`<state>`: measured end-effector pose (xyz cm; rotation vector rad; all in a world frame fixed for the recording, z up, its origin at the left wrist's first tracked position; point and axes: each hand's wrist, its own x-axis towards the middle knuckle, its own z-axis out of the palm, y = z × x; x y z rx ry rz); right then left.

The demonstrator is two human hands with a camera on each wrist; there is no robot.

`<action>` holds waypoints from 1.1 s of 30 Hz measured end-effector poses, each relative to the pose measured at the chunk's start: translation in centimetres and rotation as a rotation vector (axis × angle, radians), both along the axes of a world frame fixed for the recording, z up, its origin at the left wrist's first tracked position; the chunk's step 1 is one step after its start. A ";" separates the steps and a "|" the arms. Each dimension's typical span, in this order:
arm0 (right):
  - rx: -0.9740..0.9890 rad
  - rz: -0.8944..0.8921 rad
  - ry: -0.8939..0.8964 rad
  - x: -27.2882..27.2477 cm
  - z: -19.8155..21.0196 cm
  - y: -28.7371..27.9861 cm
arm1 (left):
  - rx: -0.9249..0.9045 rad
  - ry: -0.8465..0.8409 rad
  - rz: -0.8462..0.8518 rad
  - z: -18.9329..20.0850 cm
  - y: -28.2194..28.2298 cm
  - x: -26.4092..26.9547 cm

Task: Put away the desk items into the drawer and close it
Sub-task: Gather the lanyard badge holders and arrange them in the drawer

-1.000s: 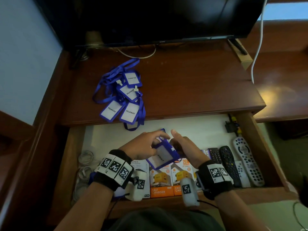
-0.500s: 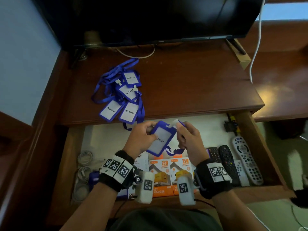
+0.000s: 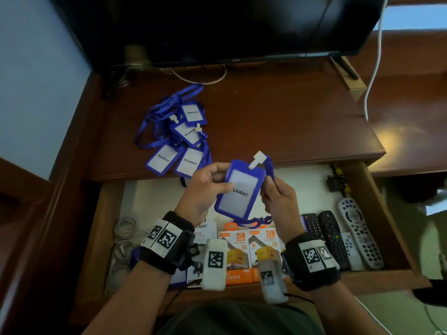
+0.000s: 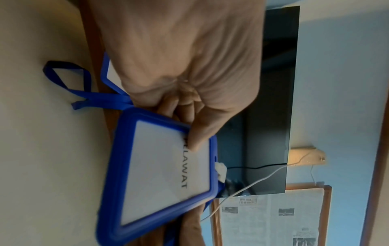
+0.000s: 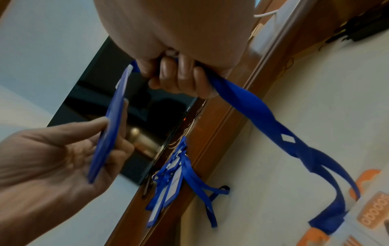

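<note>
A blue badge holder (image 3: 240, 189) with a white card reading PELAWAT is held up above the open drawer (image 3: 154, 199). My left hand (image 3: 205, 187) pinches its left edge, thumb on the card face (image 4: 168, 166). My right hand (image 3: 278, 199) grips the badge's blue lanyard (image 5: 263, 116) in curled fingers, and the strap hangs in a loop down to the boxes in the drawer. Several more blue badges with lanyards (image 3: 179, 139) lie in a heap on the desk top at the left, one strap drooping over the desk edge.
The drawer holds orange charger boxes (image 3: 242, 252) at the front, several remote controls (image 3: 343, 235) at the right and coiled white cables (image 3: 123, 240) at the left. A dark TV (image 3: 229, 27) stands at the back of the wooden desk (image 3: 290, 122). A white cable (image 3: 375, 56) hangs at the right.
Both hands have lifted the badge from low in the drawer up to the desk edge. It turned upright with its printed face toward me, and the lanyard now trails below.
</note>
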<state>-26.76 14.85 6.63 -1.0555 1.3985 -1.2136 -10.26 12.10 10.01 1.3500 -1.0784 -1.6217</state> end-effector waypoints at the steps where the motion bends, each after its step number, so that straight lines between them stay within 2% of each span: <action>1: 0.006 0.015 -0.027 0.3 0.2 0.2 | 0.001 0.014 0.017 0.0 0.0 -0.2; 5: 0.060 0.106 -0.158 1.9 0.6 0.6 | 0.023 0.077 0.150 -0.3 -0.2 -0.8; 11: 0.138 0.217 -0.059 1.9 1.1 0.3 | 0.065 0.131 0.212 -0.5 -0.1 -0.1; 15: 0.172 0.307 -0.068 0.3 1.8 -0.2 | 0.101 0.112 0.112 -0.6 -0.1 1.0; 18: 0.282 0.437 -0.046 -0.7 2.4 -0.5 | 0.106 0.119 -0.011 -0.1 -0.4 1.7; 22: 0.417 0.562 -0.182 -1.6 3.1 -0.7 | 0.062 0.046 -0.176 0.6 -0.4 2.1; 24: 0.442 0.610 -0.195 -2.0 3.2 -0.8 | 0.030 0.027 -0.233 0.9 -0.4 2.3; 29: 0.465 0.616 -0.204 -1.8 3.0 -0.5 | -0.017 -0.042 -0.382 0.9 -0.5 3.0; 33: 0.450 0.557 -0.254 -1.3 2.3 -0.3 | 0.000 -0.117 -0.415 0.7 -0.6 3.5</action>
